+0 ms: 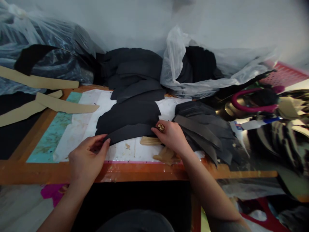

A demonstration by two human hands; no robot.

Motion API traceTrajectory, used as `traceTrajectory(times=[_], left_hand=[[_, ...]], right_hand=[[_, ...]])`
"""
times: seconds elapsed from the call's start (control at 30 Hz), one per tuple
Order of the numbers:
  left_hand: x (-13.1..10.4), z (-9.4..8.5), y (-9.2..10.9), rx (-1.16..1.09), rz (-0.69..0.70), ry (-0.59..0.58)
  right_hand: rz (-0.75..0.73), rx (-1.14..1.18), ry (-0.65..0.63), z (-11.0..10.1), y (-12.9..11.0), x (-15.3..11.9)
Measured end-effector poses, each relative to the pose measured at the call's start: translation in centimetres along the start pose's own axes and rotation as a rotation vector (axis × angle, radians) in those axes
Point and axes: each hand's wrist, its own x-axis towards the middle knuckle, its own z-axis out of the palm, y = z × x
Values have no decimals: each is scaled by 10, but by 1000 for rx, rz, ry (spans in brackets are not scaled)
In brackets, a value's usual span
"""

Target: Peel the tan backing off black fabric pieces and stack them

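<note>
A curved black strip (131, 132) lies at the near edge of a row of overlapping black pieces (127, 111) on white paper (125, 149). My left hand (89, 153) pinches the strip's left end between thumb and fingers. At the strip's right end is my right hand (170, 133), its fingers curled around a small crumpled tan piece (161, 127). Below that hand, tan scraps (151, 140) rest on the paper. A fanned stack of dark grey pieces (200, 129) sits just right of my right hand.
Tan curved strips (65, 104) lie at the left. Plastic bags (58, 35) with dark material stand along the wall. At the right are a magenta-handled item (254, 109), a white-and-blue tube (256, 124) and more stacked pieces. A wooden edge (145, 172) runs along the front.
</note>
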Motion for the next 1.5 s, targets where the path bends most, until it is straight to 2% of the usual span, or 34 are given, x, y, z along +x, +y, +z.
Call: traceTrajectory(times=[0.23, 0.43, 0.57, 0.7, 0.77, 0.83, 0.9, 0.97, 1.0, 1.1, 1.17, 1.27, 1.37, 1.43, 1.5], left_hand=[[2, 1, 3, 71, 136, 19], [0, 2, 14, 204, 212, 12], [5, 0, 18, 353, 145, -34], [14, -11, 12, 511, 66, -51], [14, -15, 11, 505, 127, 15], [9, -13, 14, 435, 314, 66], [2, -6, 22, 346, 566, 3], [-5, 5, 30, 314, 756, -148], [-7, 11, 33, 327, 810, -227], [-11, 23, 32, 425, 822, -352], [-15, 22, 24, 467, 761, -351], [-20, 11, 9, 488, 657, -303], [-3, -6, -8, 460, 578, -186], [29, -20, -22, 404, 561, -65], [73, -32, -38, 351, 595, 23]], right_hand=[[18, -149, -12, 2, -3, 1], [37, -276, 6, 0, -11, -2], [82, -345, 26, 0, -13, -3], [114, -379, -12, -8, -13, -15], [131, -397, -34, -16, -14, -28], [131, -418, -73, -24, -14, -41], [99, -432, -120, -26, -16, -49], [86, -412, -116, -22, -19, -48], [95, -389, -96, -18, -20, -44], [138, -313, -38, -5, -23, -27], [142, -282, -20, 0, -22, -19], [133, -286, 38, 5, -23, -18], [145, -334, 67, 8, -30, -22], [150, -338, 77, 6, -36, -28], [129, -262, 118, -3, -35, -39]])
